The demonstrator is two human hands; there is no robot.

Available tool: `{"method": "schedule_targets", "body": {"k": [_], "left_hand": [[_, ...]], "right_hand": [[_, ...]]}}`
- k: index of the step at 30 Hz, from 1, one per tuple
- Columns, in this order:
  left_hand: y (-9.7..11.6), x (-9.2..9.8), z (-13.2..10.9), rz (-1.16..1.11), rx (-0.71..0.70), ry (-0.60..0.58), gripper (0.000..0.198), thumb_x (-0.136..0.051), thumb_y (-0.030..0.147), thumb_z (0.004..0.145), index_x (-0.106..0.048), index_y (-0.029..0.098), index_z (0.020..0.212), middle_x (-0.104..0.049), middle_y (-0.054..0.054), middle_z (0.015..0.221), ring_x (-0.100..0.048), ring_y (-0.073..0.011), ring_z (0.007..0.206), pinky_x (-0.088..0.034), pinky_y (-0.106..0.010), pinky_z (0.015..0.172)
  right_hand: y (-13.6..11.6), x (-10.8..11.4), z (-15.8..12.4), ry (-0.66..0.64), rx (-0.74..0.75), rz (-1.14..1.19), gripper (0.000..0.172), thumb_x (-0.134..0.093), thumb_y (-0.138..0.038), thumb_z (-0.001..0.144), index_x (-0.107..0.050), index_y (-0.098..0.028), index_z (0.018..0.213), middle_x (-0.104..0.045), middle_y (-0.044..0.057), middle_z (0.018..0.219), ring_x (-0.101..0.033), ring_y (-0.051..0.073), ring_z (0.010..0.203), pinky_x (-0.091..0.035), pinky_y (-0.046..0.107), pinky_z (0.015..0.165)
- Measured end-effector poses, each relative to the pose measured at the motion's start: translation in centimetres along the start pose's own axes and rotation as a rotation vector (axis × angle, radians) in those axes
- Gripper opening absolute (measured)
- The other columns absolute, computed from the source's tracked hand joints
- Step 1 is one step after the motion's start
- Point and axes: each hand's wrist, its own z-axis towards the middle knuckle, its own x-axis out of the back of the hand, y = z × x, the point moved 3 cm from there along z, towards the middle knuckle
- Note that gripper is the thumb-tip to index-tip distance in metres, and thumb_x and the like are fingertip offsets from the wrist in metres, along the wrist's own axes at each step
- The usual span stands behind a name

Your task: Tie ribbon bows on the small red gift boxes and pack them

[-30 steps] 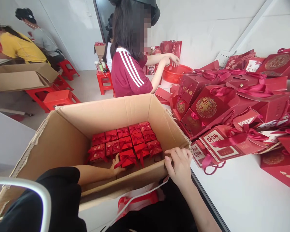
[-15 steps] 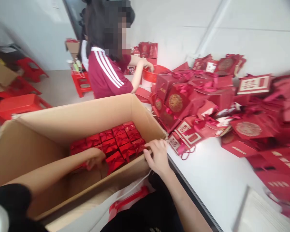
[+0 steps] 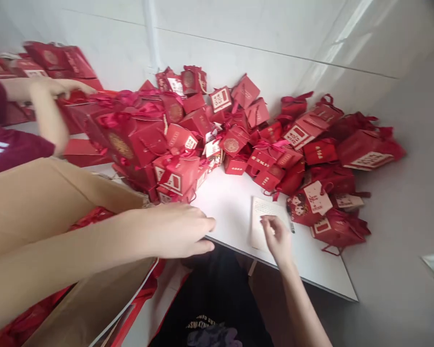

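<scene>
My left hand (image 3: pixel 183 230) reaches across the carton's corner toward the table's front edge, thumb and fingers apart, holding nothing. Below my left forearm is the open cardboard carton (image 3: pixel 18 193), with red ribboned boxes (image 3: pixel 94 217) partly visible inside. Over a small notebook (image 3: pixel 262 208) with lines of writing hovers my right hand (image 3: pixel 279 238). Its fingers are loosely bent and apart, with nothing visible in them; whether they touch the page I cannot tell. A dark pen (image 3: pixel 291 222) lies beside the notebook.
Dark red gift boxes (image 3: pixel 235 140) with ribbons and tags heap along the back of the white table (image 3: pixel 224 202). At the left, a co-worker's hands (image 3: pixel 54 89) are among more red boxes. A grey wall (image 3: pixel 394 231) stands at the table's right end.
My view has turned right. My left hand has come out of the carton, above its corner. My right hand has left the carton's rim and is now over the notebook.
</scene>
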Motion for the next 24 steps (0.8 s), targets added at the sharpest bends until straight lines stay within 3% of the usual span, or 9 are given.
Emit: {"method": "schedule_targets", "body": {"k": [2,4,6,9,12,15,19,21,24], "left_hand": [[1.3,-3.4,4.9,0.399,-0.124,-0.165,0.014,-0.070,0.032,0.058,-0.060,0.022,0.060,-0.062,-0.004,0.063,-0.061,-0.0268,0.069,-0.047,-0.040,0.077],[1.1,-6.4,10.0,0.570,-0.201,-0.212,0.011,-0.066,0.029,0.061,-0.060,0.020,0.061,-0.063,-0.007,0.067,-0.062,-0.0280,0.071,-0.048,-0.041,0.074],[0.6,-8.8,14.9,0.572,-0.300,-0.179,0.009,-0.061,0.023,0.066,-0.063,0.017,0.072,-0.065,-0.011,0.083,-0.062,-0.0296,0.082,-0.047,-0.042,0.079],[-0.1,-11.3,21.0,0.527,-0.382,-0.113,0.027,-0.045,0.016,0.079,-0.062,0.016,0.100,-0.060,-0.011,0.112,-0.054,-0.0251,0.107,-0.041,-0.038,0.093],[-0.4,-12.8,25.5,0.466,-0.404,-0.035,0.033,-0.035,0.013,0.085,-0.059,0.015,0.107,-0.057,-0.011,0.116,-0.050,-0.0224,0.111,-0.037,-0.036,0.098],[-1.1,-13.7,28.0,0.412,-0.404,-0.001,0.027,-0.042,0.022,0.086,-0.063,0.015,0.100,-0.061,-0.011,0.107,-0.053,-0.0245,0.105,-0.039,-0.039,0.095],[-2.6,-14.1,28.7,0.374,-0.399,0.011,0.021,-0.056,0.030,0.081,-0.066,0.015,0.092,-0.062,-0.009,0.100,-0.055,-0.0245,0.101,-0.039,-0.039,0.095],[-3.5,-13.9,28.4,0.366,-0.386,0.031,0.020,-0.057,0.030,0.081,-0.066,0.016,0.091,-0.061,-0.009,0.098,-0.055,-0.0242,0.100,-0.037,-0.041,0.096],[-4.5,-13.1,28.0,0.340,-0.359,0.055,0.020,-0.057,0.030,0.081,-0.066,0.016,0.092,-0.061,-0.008,0.094,-0.056,-0.0231,0.094,-0.038,-0.041,0.094]], "right_hand": [[4.1,2.8,0.9,0.097,-0.014,-0.299,0.024,-0.043,-0.034,0.084,-0.059,-0.016,0.085,-0.064,0.010,0.081,-0.059,0.019,0.063,-0.048,0.034,0.062],[7.2,4.5,1.6,0.145,-0.006,-0.498,0.024,-0.041,-0.030,0.083,-0.060,-0.015,0.083,-0.062,0.012,0.080,-0.057,0.021,0.067,-0.048,0.037,0.065],[9.3,5.3,2.3,0.153,-0.005,-0.585,0.023,-0.041,-0.026,0.083,-0.061,-0.014,0.081,-0.060,0.012,0.078,-0.056,0.023,0.073,-0.046,0.039,0.069],[10.6,5.0,3.1,0.125,-0.019,-0.662,0.022,-0.040,-0.020,0.083,-0.061,-0.013,0.085,-0.058,0.012,0.077,-0.055,0.024,0.073,-0.045,0.038,0.067],[11.0,4.0,3.8,0.090,-0.056,-0.736,0.024,-0.038,-0.017,0.085,-0.060,-0.012,0.091,-0.057,0.013,0.076,-0.056,0.024,0.069,-0.043,0.035,0.060],[11.2,3.1,4.4,0.058,-0.105,-0.782,0.024,-0.037,-0.014,0.085,-0.060,-0.010,0.095,-0.058,0.015,0.075,-0.058,0.024,0.064,-0.040,0.033,0.054],[11.1,3.1,4.2,-0.043,-0.249,-0.778,0.031,-0.037,-0.011,0.083,-0.055,-0.009,0.108,-0.060,0.016,0.080,-0.058,0.022,0.057,-0.037,0.030,0.049],[10.5,3.7,3.7,-0.125,-0.307,-0.671,0.040,-0.039,-0.012,0.080,-0.047,-0.010,0.119,-0.059,0.009,0.073,-0.056,0.020,0.054,-0.038,0.030,0.050],[8.8,4.8,3.0,-0.233,-0.278,-0.293,0.047,-0.038,-0.013,0.077,-0.043,-0.015,0.123,-0.053,-0.001,0.061,-0.051,0.016,0.049,-0.041,0.029,0.052]]}}
